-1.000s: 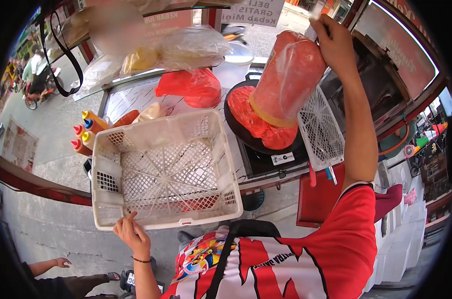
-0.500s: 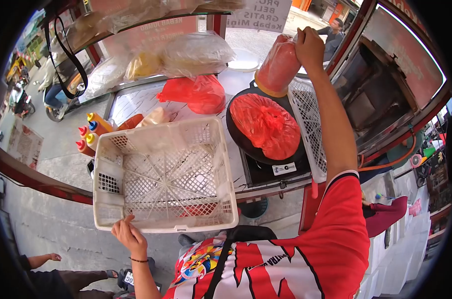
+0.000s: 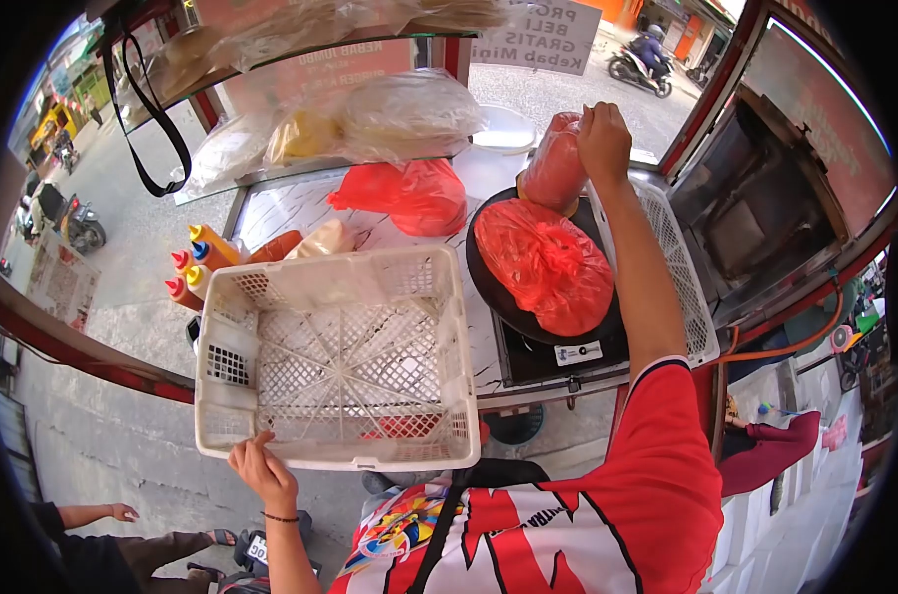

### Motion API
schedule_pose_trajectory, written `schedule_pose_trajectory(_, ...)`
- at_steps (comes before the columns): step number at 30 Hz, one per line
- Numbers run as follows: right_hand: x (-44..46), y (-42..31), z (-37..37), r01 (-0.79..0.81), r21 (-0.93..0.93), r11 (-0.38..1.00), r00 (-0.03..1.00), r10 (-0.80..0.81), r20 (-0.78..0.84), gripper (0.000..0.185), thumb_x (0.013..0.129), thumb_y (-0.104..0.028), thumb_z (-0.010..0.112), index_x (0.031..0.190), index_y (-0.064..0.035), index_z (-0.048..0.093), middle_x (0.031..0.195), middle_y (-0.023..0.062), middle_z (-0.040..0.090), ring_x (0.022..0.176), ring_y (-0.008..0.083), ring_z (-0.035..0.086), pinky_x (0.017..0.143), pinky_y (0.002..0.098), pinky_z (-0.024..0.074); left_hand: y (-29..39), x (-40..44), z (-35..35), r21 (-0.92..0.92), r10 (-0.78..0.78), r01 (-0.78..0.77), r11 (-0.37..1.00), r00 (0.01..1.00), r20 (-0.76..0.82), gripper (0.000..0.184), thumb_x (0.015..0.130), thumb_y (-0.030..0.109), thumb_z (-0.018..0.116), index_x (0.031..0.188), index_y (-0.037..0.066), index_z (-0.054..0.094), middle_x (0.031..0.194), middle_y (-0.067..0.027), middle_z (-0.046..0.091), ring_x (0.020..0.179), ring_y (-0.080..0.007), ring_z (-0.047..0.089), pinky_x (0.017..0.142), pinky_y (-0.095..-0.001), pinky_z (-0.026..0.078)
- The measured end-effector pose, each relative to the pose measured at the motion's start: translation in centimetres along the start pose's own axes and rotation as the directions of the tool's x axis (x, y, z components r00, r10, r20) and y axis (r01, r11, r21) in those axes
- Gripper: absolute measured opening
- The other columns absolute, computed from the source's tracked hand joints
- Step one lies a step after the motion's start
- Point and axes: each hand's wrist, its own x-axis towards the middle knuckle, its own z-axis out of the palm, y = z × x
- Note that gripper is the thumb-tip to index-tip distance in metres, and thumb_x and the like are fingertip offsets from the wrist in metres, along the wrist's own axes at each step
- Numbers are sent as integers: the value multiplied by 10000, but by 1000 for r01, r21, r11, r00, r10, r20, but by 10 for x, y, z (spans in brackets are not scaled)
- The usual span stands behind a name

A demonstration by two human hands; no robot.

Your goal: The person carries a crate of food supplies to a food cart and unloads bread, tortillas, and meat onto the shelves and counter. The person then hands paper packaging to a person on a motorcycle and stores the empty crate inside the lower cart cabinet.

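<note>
My left hand (image 3: 263, 469) grips the near rim of an upright white plastic crate (image 3: 345, 371), which has nothing in it. My right hand (image 3: 605, 142) is closed on the top of a clear plastic bag of reddish contents (image 3: 556, 166), held upright at the far edge of a black pan. On the pan (image 3: 497, 289) lies a knotted red plastic bag (image 3: 545, 265). The pan stands on a black stove (image 3: 580, 353). Part of the clear bag is hidden behind my right hand.
Sauce bottles (image 3: 203, 259) stand left behind the crate. Another red bag (image 3: 409, 196) lies on the counter (image 3: 300, 203). A white mesh basket (image 3: 672, 262) is right of the pan, beside a metal grill (image 3: 766, 188). Plastic packs (image 3: 390, 111) fill a shelf. A person's hand (image 3: 123, 512) shows at lower left.
My right hand has lowered the clear bag from above the red bag to the far side of the pan. My left hand stays on the crate's rim.
</note>
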Motion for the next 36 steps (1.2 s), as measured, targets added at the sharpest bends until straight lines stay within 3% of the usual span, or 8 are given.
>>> schedule_pose_trajectory(18, -6, 3, -49, -12, 67, 998, 964, -6, 264, 251, 975, -270, 555, 965, -25, 604, 930, 194, 666, 861, 412, 650, 755, 489, 513, -2, 0, -1, -41, 2, -4, 999, 998, -55, 267, 776, 20, 498, 966, 45, 684, 800, -103, 581, 822, -296, 532, 859, -409, 370)
schedule_pose_trajectory(21, -8, 6, -53, -76, 167, 983, 946, 18, 324, 261, 993, -311, 570, 1047, -56, 580, 1004, 200, 689, 889, 401, 681, 752, 476, 523, -3, 2, -5, -67, 15, -19, 998, 998, -64, 259, 752, 33, 527, 957, 45, 685, 778, -99, 562, 813, -292, 534, 850, -413, 371)
schedule_pose_trajectory(24, -21, 38, -40, -202, 167, 965, 930, 136, 341, 472, 975, -448, 612, 1217, -63, 490, 1127, 223, 671, 953, 346, 717, 794, 424, 555, -8, -1, -8, -88, -4, 2, 996, 1000, -19, 264, 725, 53, 560, 957, 55, 686, 784, -91, 571, 819, -284, 542, 831, -422, 382)
schedule_pose_trajectory(29, -42, 121, -7, -106, 321, 941, 955, 6, 296, 494, 981, -288, 630, 1332, 27, 482, 1231, 173, 578, 1128, 259, 570, 896, 363, 498, -13, 0, -16, -146, -2, 1, 989, 1000, -9, 310, 736, 77, 592, 1034, 78, 674, 836, -68, 615, 859, -267, 558, 866, -427, 406)
schedule_pose_trajectory(31, -52, 127, -10, -223, 400, 889, 945, 98, 311, 528, 986, -323, 602, 1376, 17, 499, 1285, 141, 573, 1118, 235, 568, 903, 381, 487, -15, -4, -16, -139, 14, -19, 990, 999, -38, 298, 759, 92, 608, 1050, 80, 670, 871, -58, 628, 897, -264, 567, 892, -435, 406)
schedule_pose_trajectory(33, -32, -43, -146, -218, 91, 972, 923, 175, 341, 320, 922, -235, 725, 1132, -20, 613, 1063, 167, 675, 865, 294, 687, 720, 389, 568, -19, -11, -6, -147, -26, 21, 989, 999, -35, 300, 781, 113, 616, 1075, 103, 674, 991, -68, 645, 1031, -262, 570, 1002, -455, 374)
schedule_pose_trajectory(34, -39, -47, -157, -164, 108, 981, 936, 120, 330, 446, 903, -334, 751, 1167, -19, 577, 1033, 177, 682, 811, 319, 694, 691, 431, 571, -17, -12, -8, -121, -50, 38, 992, 994, -96, 307, 789, 121, 630, 1093, 104, 666, 1053, -76, 638, 1092, -270, 553, 1032, -459, 360)
schedule_pose_trajectory(36, -54, -38, -161, -180, 164, 970, 941, 121, 316, 414, 931, -345, 704, 1122, 6, 598, 1046, 196, 667, 877, 377, 672, 767, 446, 576, -9, -10, -16, -100, -59, 42, 994, 982, -179, 326, 805, 137, 659, 1129, 106, 651, 1178, -92, 625, 1213, -286, 519, 1091, -465, 330)
